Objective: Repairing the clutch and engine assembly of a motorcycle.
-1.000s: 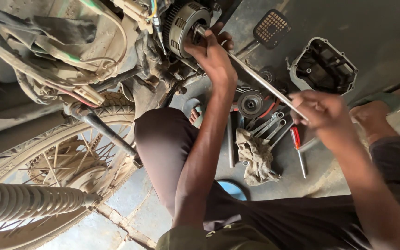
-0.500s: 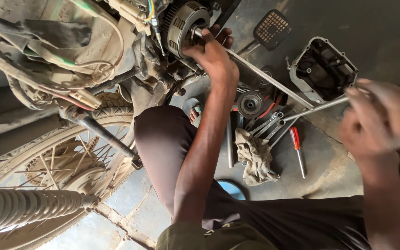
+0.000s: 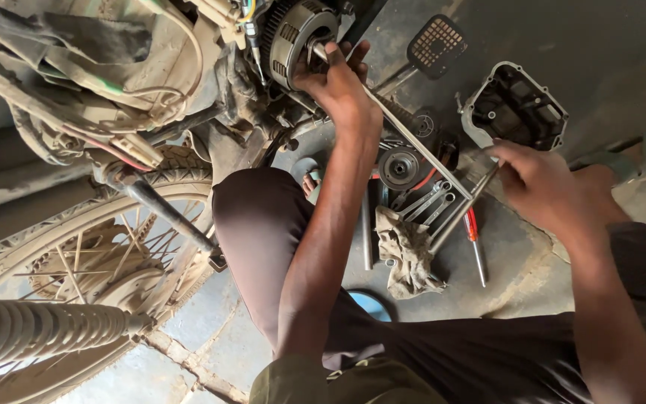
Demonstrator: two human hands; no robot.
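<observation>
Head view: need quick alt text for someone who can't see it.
The left hand steadies a long socket wrench on the motorcycle's clutch assembly while the right hand grips its crossbar handle. Spanners, a red-handled screwdriver, a rag and an engine cover lie on the floor.

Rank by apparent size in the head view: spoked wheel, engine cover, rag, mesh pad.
1. Spoked wheel, though nearest the camera.
2. Engine cover.
3. Rag, close to the cover; unsure.
4. Mesh pad.
</observation>
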